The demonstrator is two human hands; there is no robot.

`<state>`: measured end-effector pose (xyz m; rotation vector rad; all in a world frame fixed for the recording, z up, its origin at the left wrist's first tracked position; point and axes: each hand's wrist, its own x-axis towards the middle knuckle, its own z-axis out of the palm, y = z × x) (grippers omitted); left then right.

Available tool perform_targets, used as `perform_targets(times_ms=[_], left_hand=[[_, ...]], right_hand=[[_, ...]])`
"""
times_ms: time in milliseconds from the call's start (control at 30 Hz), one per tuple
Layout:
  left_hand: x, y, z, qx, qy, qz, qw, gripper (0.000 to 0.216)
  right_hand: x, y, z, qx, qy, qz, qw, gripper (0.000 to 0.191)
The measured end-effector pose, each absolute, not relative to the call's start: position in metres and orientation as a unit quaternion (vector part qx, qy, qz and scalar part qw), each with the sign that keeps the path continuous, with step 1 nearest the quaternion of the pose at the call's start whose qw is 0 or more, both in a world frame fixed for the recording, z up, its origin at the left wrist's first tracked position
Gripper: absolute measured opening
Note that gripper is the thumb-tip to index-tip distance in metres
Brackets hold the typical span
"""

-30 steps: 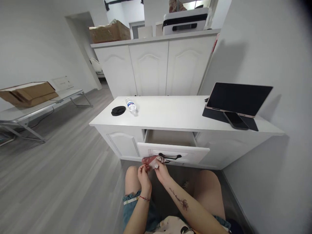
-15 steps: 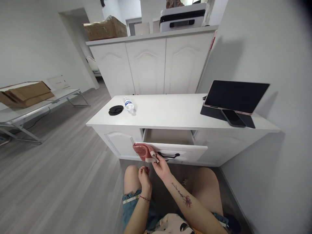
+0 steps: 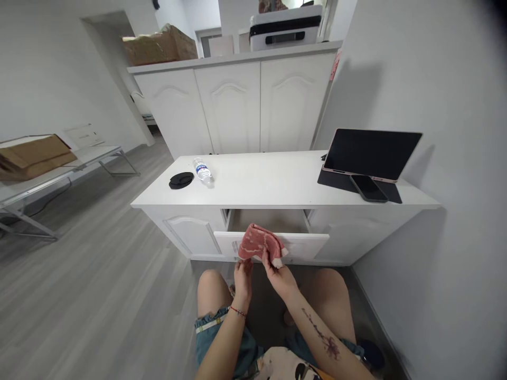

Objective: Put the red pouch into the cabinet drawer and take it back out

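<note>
A folded red patterned cloth (image 3: 257,244) with pale ends is held up in front of the pulled-out white drawer (image 3: 311,241). My right hand (image 3: 280,278) is closed on its right lower part, with the thumb side against the fabric. At the lower left edge of the cloth, my left hand (image 3: 243,277) has its fingers pinched together on it. The cloth covers the middle of the drawer front and hides the drawer's handle. Behind it, the visible inside of the drawer shows a bare pale bottom.
On the white cabinet top (image 3: 261,182) are a plastic bottle (image 3: 203,171), a black round object (image 3: 181,180), a tablet (image 3: 372,153) and a phone (image 3: 368,188). A cardboard box (image 3: 35,157) rests on a folding table at left. The wall (image 3: 455,264) bounds the right side.
My right hand has carried the cloth rightward, off the drawer's left part to its middle. My left hand has risen from near the knee to the cloth's edge. The view has shifted slightly.
</note>
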<state>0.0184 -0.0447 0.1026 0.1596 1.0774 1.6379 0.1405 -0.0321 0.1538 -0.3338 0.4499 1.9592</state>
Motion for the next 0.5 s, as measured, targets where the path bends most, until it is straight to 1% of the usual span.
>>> perform_targets(times_ms=[100,267,500], left_hand=[[0.026,-0.038,0.111,0.101,0.43,0.674,0.593,0.02],[0.038,-0.027,0.116,0.115,0.406,0.657,0.624,0.02],[0.049,-0.022,0.118,0.104,0.402,0.638,0.649,0.033]], right_hand=[[0.158,-0.031,0.143,-0.144,0.154,0.809,0.548,0.043],[0.196,-0.027,0.129,-0.169,0.123,0.776,0.595,0.042],[0.252,-0.024,0.124,-0.215,0.093,0.756,0.611,0.044]])
